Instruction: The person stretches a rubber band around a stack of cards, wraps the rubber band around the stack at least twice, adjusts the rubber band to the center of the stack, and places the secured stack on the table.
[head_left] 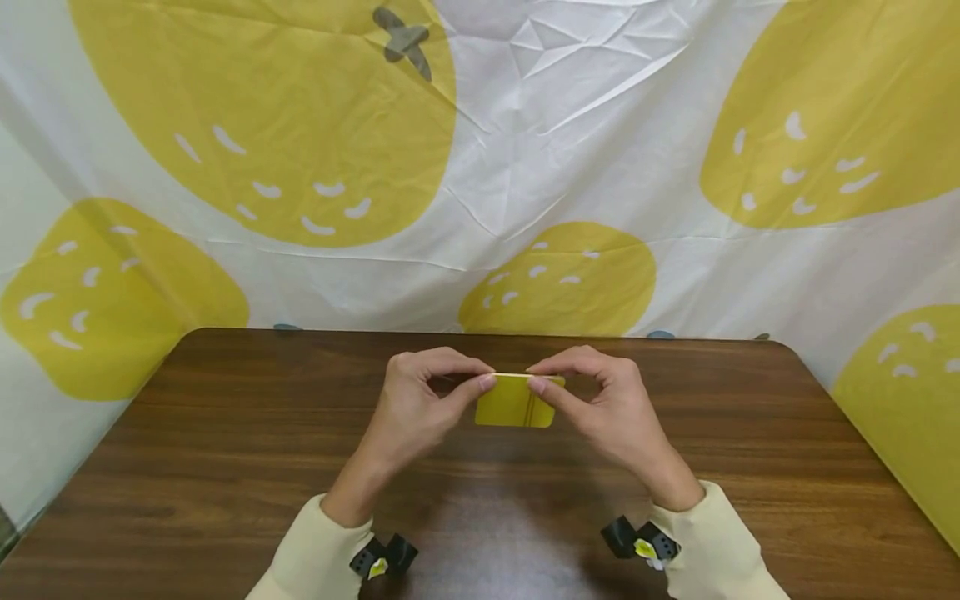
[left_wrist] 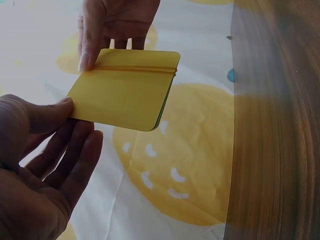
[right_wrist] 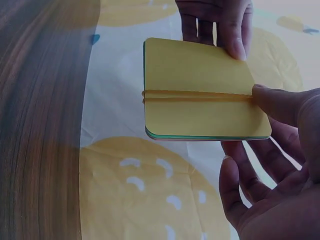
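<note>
A small stack of coloured cards (head_left: 501, 405) with rounded corners is held up above the table between both hands. Its facing card is yellow, and green and pinkish edges show beneath it in the right wrist view. A doubled rubber band (right_wrist: 200, 96) runs round the stack, off-centre toward the right hand. My left hand (head_left: 416, 408) pinches the stack's upper edge at the left corner, thumb on the yellow face. The upper edge nearer the band is pinched by my right hand (head_left: 611, 408), its thumb beside the band (head_left: 530, 410). Most of the stack's back is hidden.
Below the hands lies a dark brown wooden table (head_left: 225, 433) with rounded far corners. A white cloth (head_left: 570, 167) printed with large yellow fruit hangs behind it and along the sides. Small black cameras (head_left: 382, 557) sit at both cream sleeve cuffs.
</note>
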